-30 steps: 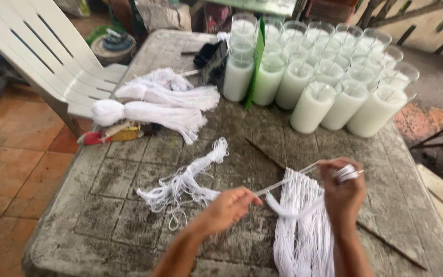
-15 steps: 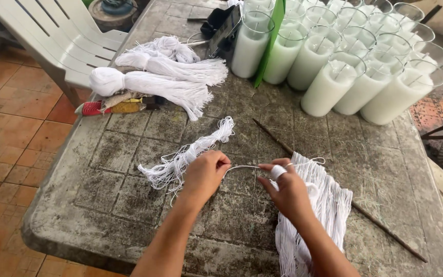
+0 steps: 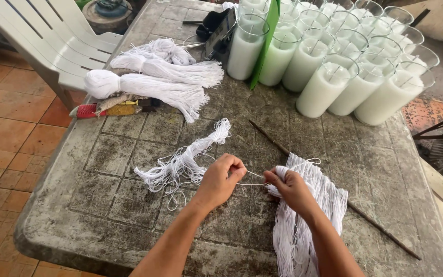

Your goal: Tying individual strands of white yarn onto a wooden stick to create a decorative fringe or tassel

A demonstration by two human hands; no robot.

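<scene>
Pinching a thin white strand (image 3: pixel 252 176) between thumb and fingertips, the left hand (image 3: pixel 220 180) draws it taut toward the right hand (image 3: pixel 289 189), which is closed around the top of a hanging bundle of white string (image 3: pixel 306 220) draped over the near edge of the grey, weathered table (image 3: pixel 108 205). By the look of it, the step in hand is separating a single length from the bundle: the strand runs straight between the two hands, just above the tabletop. Pulling it free would call for a steady draw with the left hand while the right keeps the remaining strings clamped so they do not tangle or slide off. A loose pile of string (image 3: pixel 185 161) lies just beside the left hand, and a thin dark stick (image 3: pixel 334 195) passes diagonally under the bundle. Farther back, two tied skeins of white string (image 3: pixel 149 90) rest near the table's left edge, beside a red-and-yellow tool (image 3: pixel 111 109) whose kind I cannot tell. At the far right stands a tight cluster of clear glass jars (image 3: pixel 334 61), each filled most of the way with white wax and showing a wick at its centre; a green upright sheet (image 3: pixel 266 43) stands among them. A white plastic chair (image 3: pixel 52 36) sits beyond the left edge.
</scene>
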